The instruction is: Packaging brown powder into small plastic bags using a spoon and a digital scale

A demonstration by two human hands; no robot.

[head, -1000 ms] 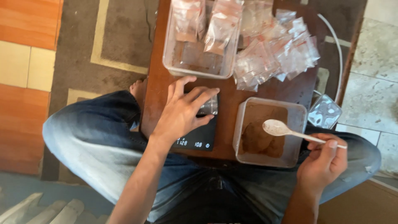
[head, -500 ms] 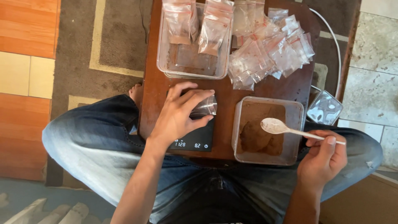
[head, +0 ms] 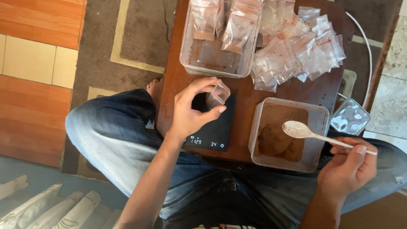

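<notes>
Left hand [head: 188, 112] pinches an empty bag [head: 217, 94] over the scale [head: 210, 129], right hand [head: 347, 169] grips a spoon [head: 313, 133]; filled bags [head: 220, 21] wait in the tub [head: 186, 59].

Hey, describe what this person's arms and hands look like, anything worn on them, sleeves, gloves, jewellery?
Both forearms are bare with no sleeve in view. The left hand and the right hand wear no gloves, and no rings, watch or bracelet show at either wrist. The fingers are bare, with short, unpainted nails. Below the arms the person wears faded blue denim jeans.
</notes>
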